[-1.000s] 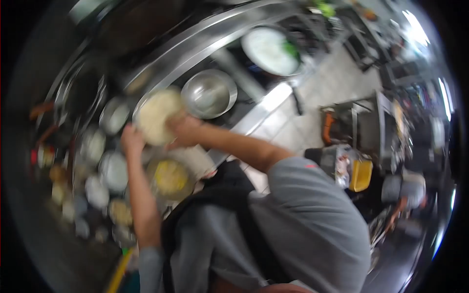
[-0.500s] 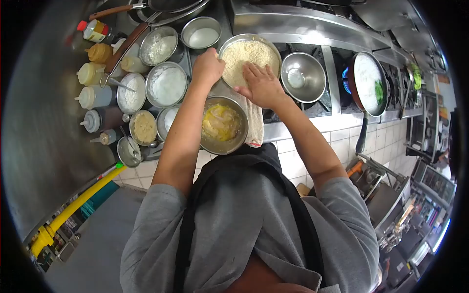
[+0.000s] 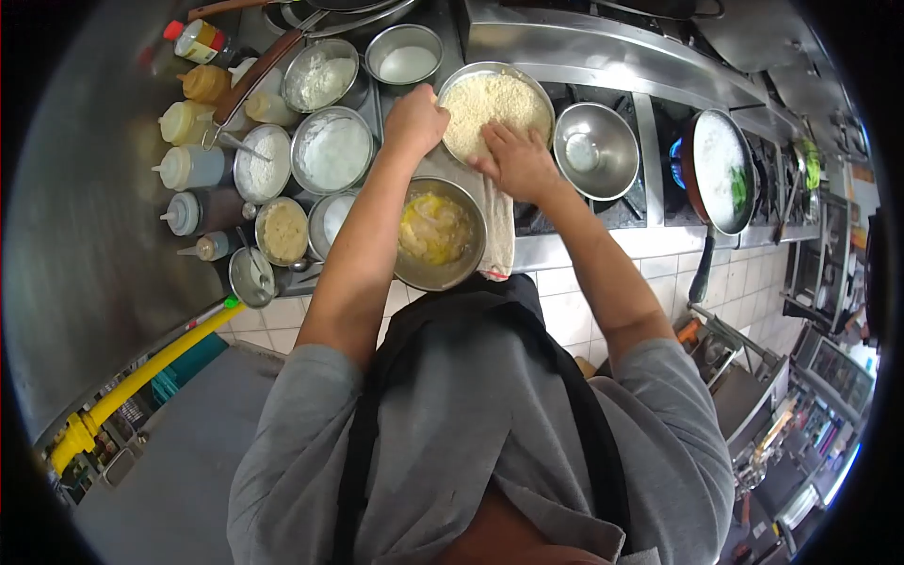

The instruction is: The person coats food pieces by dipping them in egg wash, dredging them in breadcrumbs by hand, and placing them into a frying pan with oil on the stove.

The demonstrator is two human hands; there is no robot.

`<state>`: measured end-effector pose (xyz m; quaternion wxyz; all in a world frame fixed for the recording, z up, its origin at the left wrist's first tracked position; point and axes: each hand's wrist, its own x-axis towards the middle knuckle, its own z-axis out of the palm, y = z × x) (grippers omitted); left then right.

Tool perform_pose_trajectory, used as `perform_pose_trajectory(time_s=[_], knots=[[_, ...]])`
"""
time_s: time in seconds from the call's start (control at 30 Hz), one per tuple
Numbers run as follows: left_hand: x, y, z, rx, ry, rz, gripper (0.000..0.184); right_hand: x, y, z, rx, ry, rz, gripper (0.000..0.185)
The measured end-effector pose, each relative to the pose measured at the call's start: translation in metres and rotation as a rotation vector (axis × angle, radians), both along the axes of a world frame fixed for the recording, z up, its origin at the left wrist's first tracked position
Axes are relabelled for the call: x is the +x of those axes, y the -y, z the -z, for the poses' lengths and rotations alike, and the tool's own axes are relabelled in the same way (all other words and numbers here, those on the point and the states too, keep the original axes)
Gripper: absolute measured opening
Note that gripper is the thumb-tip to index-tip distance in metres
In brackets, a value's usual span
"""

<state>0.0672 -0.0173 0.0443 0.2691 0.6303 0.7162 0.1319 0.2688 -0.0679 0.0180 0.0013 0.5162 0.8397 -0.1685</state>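
Observation:
A metal bowl of pale crumbs (image 3: 499,102) stands at the edge of the stove. My left hand (image 3: 417,120) is closed on the left side of its rim. Inside, my right hand (image 3: 520,164) lies with fingers spread on the crumbs at the lower right; its fingertips press into them. Just below sits a bowl of yellow egg mixture with pale pieces (image 3: 435,231), beside a folded cloth (image 3: 499,221). To the right an empty steel bowl (image 3: 596,151) rests over a burner.
Bowls of white powder (image 3: 332,157) and squeeze bottles (image 3: 193,168) crowd the left counter. A pan of white liquid with green leaves (image 3: 720,169) sits over a blue flame at right, its black handle (image 3: 702,268) sticking out past the stove's front edge.
The view was blurred and tilted a second ago and is now level and sharp. Over the last half second my right hand has moved slightly toward the bowl's lower right.

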Motion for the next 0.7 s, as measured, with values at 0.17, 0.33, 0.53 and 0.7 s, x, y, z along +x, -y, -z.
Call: perform_pose_trajectory(time_s=[0.17,0.33,0.53,0.7], knots=[[-0.005,0.003,-0.001,-0.038,-0.021,0.020,0.037,0.000,-0.024,-0.027,0.229,-0.029,0.057,0.037],[-0.003,0.009,-0.003,-0.044,-0.002,-0.029,0.037,-0.026,-0.046,-0.008,0.056,0.220,0.042,0.035],[-0.001,0.012,-0.008,-0.003,0.013,-0.050,0.033,-0.020,-0.065,-0.007,-0.042,0.137,0.184,0.031],[-0.006,0.011,-0.003,-0.028,0.024,-0.027,0.036,0.017,-0.093,-0.002,-0.392,-0.558,0.323,0.046]])
